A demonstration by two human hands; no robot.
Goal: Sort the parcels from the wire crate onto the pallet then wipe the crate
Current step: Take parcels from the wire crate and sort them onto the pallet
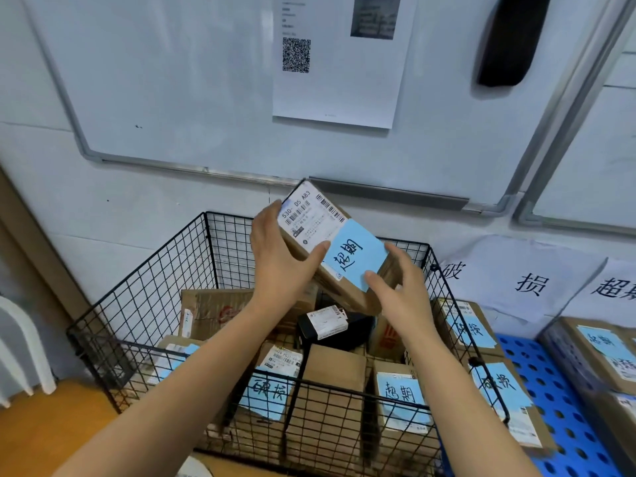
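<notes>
I hold a brown cardboard parcel (330, 235) above the black wire crate (144, 297). It carries a white shipping label and a blue handwritten note. My left hand (278, 256) grips its left side. My right hand (399, 287) holds its lower right end. Inside the crate lie several cardboard parcels (330, 383), some with blue notes, and one black parcel (337, 328). The blue perforated pallet (557, 401) lies to the right of the crate and carries several labelled boxes (464, 328).
A whiteboard (206, 80) with a printed sheet hangs on the wall behind the crate. White paper signs (516, 277) with large characters are stuck on the wall above the pallet. A white chair (17, 346) stands at the far left on the orange floor.
</notes>
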